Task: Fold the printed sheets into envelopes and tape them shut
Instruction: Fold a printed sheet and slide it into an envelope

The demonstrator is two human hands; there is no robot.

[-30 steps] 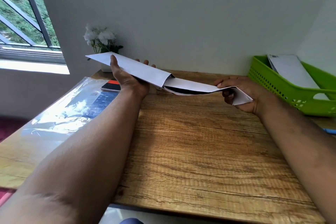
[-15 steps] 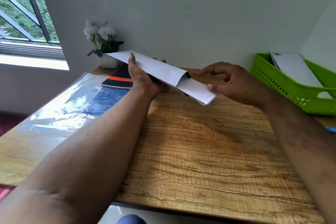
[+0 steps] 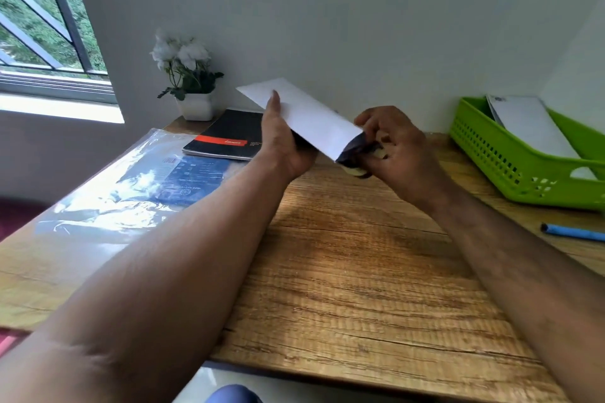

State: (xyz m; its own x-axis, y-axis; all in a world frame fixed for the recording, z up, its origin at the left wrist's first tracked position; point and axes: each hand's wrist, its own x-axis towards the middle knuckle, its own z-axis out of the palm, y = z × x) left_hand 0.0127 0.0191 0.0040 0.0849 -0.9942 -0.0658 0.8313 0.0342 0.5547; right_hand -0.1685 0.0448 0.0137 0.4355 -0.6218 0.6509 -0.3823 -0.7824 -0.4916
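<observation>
While I watch thru the head cam, the left hand [image 3: 288, 144] holds a white envelope [image 3: 304, 118] up in the air over the wooden table [image 3: 353, 271]. Its thumb lies on top of the paper & the other fingers are curled under it, so it grips the envelope. One end of the envelope points up twd the wall, the other end tips down to the right hand [image 3: 393, 154]. That low end is open & sth dark shows in its mouth; can't tell what it is. The right hand's fingers are bent and pinch at that dark end.

On the right sits a green plastic basket [image 3: 491, 154] w/ white folded papers [image 3: 530, 124] leaning inside. A blue pen [image 3: 571, 232] lies near the basket. On the left lie a shiny plastic sleeve [image 3: 108, 193] and a black notebook w/ a red stripe [image 3: 226, 134]. A small white flower pot [image 3: 193, 88] stands at the back corner.
</observation>
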